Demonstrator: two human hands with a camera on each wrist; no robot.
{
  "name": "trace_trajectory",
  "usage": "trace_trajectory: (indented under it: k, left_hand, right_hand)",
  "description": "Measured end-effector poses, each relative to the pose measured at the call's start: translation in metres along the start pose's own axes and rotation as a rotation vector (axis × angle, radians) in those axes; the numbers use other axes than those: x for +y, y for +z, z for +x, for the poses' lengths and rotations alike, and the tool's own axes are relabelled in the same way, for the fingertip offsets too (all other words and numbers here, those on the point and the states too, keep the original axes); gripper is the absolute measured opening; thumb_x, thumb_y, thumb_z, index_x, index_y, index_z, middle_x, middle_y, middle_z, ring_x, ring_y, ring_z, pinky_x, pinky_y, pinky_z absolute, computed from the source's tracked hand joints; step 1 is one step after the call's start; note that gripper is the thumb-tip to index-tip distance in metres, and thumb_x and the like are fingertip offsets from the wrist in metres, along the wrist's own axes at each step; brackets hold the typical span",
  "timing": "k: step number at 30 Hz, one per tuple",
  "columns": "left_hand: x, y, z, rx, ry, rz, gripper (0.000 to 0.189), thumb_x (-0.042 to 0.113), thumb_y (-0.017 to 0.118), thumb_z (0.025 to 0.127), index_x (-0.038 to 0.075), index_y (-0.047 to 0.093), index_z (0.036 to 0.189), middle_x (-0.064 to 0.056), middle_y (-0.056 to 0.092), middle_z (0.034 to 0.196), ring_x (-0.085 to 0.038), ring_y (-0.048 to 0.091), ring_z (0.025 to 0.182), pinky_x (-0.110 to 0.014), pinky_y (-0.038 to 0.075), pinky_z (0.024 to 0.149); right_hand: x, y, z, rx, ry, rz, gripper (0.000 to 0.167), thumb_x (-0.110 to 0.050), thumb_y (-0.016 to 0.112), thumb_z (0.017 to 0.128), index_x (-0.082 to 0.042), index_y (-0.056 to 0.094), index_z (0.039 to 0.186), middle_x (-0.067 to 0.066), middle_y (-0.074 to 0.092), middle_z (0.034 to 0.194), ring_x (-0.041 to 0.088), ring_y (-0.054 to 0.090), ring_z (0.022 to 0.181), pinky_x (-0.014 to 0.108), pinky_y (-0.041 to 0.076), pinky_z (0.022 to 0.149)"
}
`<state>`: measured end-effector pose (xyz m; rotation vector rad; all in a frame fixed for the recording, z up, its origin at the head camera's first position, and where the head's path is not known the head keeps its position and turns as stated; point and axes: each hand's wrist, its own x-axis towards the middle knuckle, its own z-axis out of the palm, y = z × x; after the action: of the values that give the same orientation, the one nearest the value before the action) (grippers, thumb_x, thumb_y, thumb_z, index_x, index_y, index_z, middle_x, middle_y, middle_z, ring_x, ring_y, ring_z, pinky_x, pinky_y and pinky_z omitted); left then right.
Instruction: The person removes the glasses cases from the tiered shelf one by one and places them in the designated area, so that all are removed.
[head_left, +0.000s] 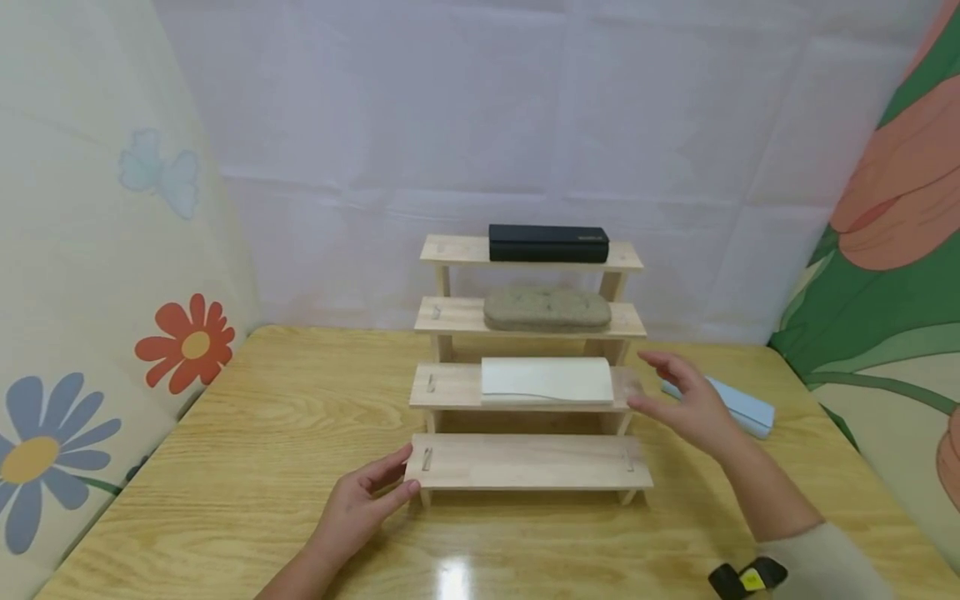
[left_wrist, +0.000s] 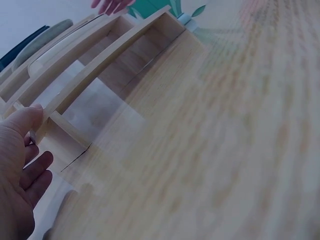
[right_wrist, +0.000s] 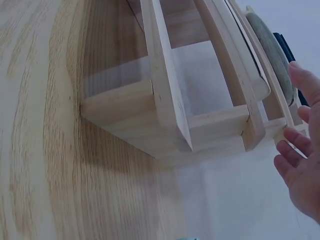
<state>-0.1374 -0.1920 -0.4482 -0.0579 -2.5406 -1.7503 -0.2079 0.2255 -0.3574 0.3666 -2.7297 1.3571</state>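
A pale wooden stepped stand [head_left: 528, 462] with several shelves stands on the table. My left hand [head_left: 360, 504] grips the left end of its lowest shelf, thumb at the front corner. In the left wrist view, the thumb of the left hand [left_wrist: 20, 165] lies against the shelf end. My right hand [head_left: 693, 404] is beside the right end of the shelf bearing a white glasses case [head_left: 546, 381], fingers apart and holding nothing. Above that lie a grey-brown glasses case [head_left: 547, 308] and, on top, a black glasses case [head_left: 548, 243]. The right wrist view shows the right hand [right_wrist: 305, 155] by the shelf ends.
A light blue glasses case [head_left: 742, 407] lies on the wood-grain table [head_left: 300, 417], right of the stand and partly behind my right hand. White cloth [head_left: 480, 108] hangs behind. Flower-printed panels [head_left: 75, 250] stand at both sides.
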Motion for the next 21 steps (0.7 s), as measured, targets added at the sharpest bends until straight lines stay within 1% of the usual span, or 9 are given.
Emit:
trace_trajectory:
  k: [4, 7, 11, 15, 17, 21]
  left_hand:
    - [-0.001, 0.001, 0.001, -0.001, 0.002, 0.007, 0.049, 0.012, 0.077, 0.084, 0.001, 0.061, 0.129, -0.015, 0.062, 0.132, -0.027, 0.065, 0.114, -0.022, 0.057, 0.087]
    - [-0.001, 0.001, 0.001, 0.0, 0.005, 0.007, 0.05, 0.012, 0.077, 0.084, 0.001, 0.061, 0.129, -0.015, 0.062, 0.132, -0.029, 0.065, 0.114, -0.022, 0.057, 0.087]
    - [0.0, 0.0, 0.001, 0.0, 0.008, 0.003, 0.05, 0.013, 0.077, 0.084, 0.001, 0.061, 0.129, -0.016, 0.062, 0.132, -0.031, 0.065, 0.115, -0.023, 0.057, 0.088]
    - [0.0, 0.0, 0.0, 0.003, 0.01, 0.004, 0.049, 0.012, 0.077, 0.084, 0.001, 0.061, 0.129, -0.016, 0.062, 0.132, -0.031, 0.065, 0.114, -0.023, 0.057, 0.087]
    - [0.0, 0.0, 0.001, 0.007, 0.012, 0.003, 0.049, 0.012, 0.077, 0.083, 0.001, 0.061, 0.129, -0.016, 0.062, 0.131, -0.03, 0.066, 0.113, -0.022, 0.057, 0.087]
    - [0.0, 0.0, 0.0, 0.01, 0.028, -0.005, 0.048, 0.012, 0.076, 0.084, 0.0, 0.061, 0.128, -0.018, 0.062, 0.131, -0.032, 0.066, 0.113, -0.026, 0.058, 0.087]
  right_hand:
    - [-0.005, 0.006, 0.003, -0.019, 0.0, -0.01, 0.069, -0.028, 0.075, 0.088, -0.005, 0.043, 0.145, 0.023, 0.038, 0.151, 0.048, 0.035, 0.138, 0.064, 0.033, 0.111]
    - [-0.008, 0.01, 0.006, -0.023, -0.033, -0.012, 0.068, -0.026, 0.076, 0.087, -0.004, 0.045, 0.143, 0.024, 0.042, 0.149, 0.048, 0.037, 0.137, 0.063, 0.032, 0.113]
    - [-0.01, 0.016, 0.01, -0.033, -0.098, -0.001, 0.065, -0.022, 0.078, 0.085, -0.003, 0.048, 0.14, 0.022, 0.047, 0.145, 0.045, 0.038, 0.137, 0.061, 0.031, 0.114]
    - [-0.013, 0.022, 0.013, -0.058, -0.116, -0.003, 0.065, -0.022, 0.079, 0.084, -0.004, 0.049, 0.139, 0.02, 0.047, 0.144, 0.043, 0.038, 0.137, 0.062, 0.03, 0.114]
    - [-0.015, 0.024, 0.016, -0.075, -0.128, 0.02, 0.066, -0.019, 0.079, 0.083, -0.003, 0.049, 0.139, 0.021, 0.047, 0.144, 0.043, 0.038, 0.137, 0.062, 0.031, 0.114]
    - [-0.017, 0.028, 0.022, -0.113, -0.158, 0.066, 0.065, -0.015, 0.079, 0.083, 0.001, 0.048, 0.137, 0.022, 0.047, 0.142, 0.043, 0.039, 0.138, 0.055, 0.035, 0.114]
